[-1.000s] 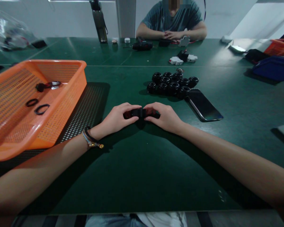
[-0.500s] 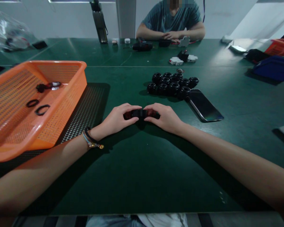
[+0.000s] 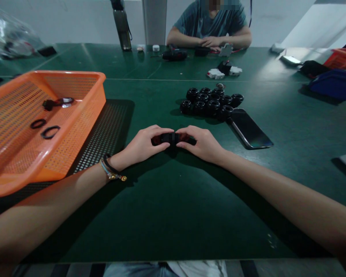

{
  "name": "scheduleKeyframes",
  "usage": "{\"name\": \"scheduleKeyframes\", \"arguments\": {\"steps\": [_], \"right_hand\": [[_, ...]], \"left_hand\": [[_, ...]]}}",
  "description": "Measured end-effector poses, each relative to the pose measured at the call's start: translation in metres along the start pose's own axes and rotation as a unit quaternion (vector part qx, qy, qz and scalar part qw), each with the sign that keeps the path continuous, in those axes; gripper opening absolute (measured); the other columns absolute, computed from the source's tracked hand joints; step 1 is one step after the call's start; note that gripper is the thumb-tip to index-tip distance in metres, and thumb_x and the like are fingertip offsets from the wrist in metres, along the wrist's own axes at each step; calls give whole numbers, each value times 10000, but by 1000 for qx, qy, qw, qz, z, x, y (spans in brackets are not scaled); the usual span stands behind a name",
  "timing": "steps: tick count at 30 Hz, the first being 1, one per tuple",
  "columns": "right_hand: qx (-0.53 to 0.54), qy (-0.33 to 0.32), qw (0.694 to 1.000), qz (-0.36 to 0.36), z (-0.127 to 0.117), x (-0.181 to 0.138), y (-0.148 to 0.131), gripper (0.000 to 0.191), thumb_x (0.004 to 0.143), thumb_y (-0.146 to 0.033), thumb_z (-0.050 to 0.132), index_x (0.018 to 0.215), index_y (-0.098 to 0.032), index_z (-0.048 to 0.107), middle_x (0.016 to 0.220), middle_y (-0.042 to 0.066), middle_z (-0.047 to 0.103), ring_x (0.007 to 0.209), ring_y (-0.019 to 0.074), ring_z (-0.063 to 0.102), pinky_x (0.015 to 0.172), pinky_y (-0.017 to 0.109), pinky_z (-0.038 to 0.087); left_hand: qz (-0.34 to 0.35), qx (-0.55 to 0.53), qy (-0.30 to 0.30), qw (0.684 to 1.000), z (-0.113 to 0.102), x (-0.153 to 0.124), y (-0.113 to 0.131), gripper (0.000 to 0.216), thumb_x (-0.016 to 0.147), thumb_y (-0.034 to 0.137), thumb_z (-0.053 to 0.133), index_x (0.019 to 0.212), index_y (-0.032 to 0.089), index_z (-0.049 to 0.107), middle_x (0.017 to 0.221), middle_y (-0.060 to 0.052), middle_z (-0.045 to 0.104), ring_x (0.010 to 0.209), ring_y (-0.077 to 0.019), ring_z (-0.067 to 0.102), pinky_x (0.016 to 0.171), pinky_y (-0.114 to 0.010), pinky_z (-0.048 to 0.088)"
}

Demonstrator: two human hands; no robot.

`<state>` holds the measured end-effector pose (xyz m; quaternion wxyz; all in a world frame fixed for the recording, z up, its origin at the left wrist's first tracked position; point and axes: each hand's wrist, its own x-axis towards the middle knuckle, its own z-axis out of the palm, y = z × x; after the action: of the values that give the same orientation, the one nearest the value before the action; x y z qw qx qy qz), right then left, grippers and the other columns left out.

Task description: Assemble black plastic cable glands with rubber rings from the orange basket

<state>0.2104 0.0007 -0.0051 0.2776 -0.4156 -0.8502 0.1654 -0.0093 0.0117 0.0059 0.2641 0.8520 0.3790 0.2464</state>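
Note:
Between my two hands is a small black cylindrical part (image 3: pixel 170 138), low over the green table (image 3: pixel 173 215). My left hand (image 3: pixel 148 142) grips its left end between thumb and fingers. Its right end is pinched by my right hand (image 3: pixel 200 143). The fingers cover much of the part, so its exact kind is hard to make out. Beyond my right hand stands a cluster of several glossy black round parts with holes in their tops (image 3: pixel 213 102). A black smartphone (image 3: pixel 250 129) lies against the cluster's right side.
An orange perforated basket (image 3: pixel 75 154) at the left holds black rings (image 3: pixel 50 132) and a dark cable piece (image 3: pixel 57 103). Across the table sits a person (image 3: pixel 210 27) with folded arms, behind a power tool (image 3: pixel 174 54). A bottle (image 3: pixel 121 29) stands far back; a blue bin (image 3: pixel 334 84) is at right.
The view has shifted very slightly. Both hands keep the same hold on the black part, with no other visible movement.

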Motion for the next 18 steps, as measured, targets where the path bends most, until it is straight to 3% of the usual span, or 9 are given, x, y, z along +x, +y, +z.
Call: {"name": "scheduleKeyframes", "arguments": {"steps": [5,18], "right_hand": [[8,16,1000,-18,2,-1,1,305,767,-196,687,1063,-148,632,912,73,695,798,200,648,743,349,527],[4,15,1000,0,2,0,1,242,780,-181,656,1022,-198,643,912,51,700,812,200,655,752,360,538]], "left_hand": [[1,4,3,1000,0,0,-1,374,834,289,599,1196,201,638,1032,-46,653,808,-152,583,750,-276,478],[1,10,2,1000,0,0,0,373,839,288,593,1198,196,636,1040,-51,659,839,-162,590,785,-294,480]]}}
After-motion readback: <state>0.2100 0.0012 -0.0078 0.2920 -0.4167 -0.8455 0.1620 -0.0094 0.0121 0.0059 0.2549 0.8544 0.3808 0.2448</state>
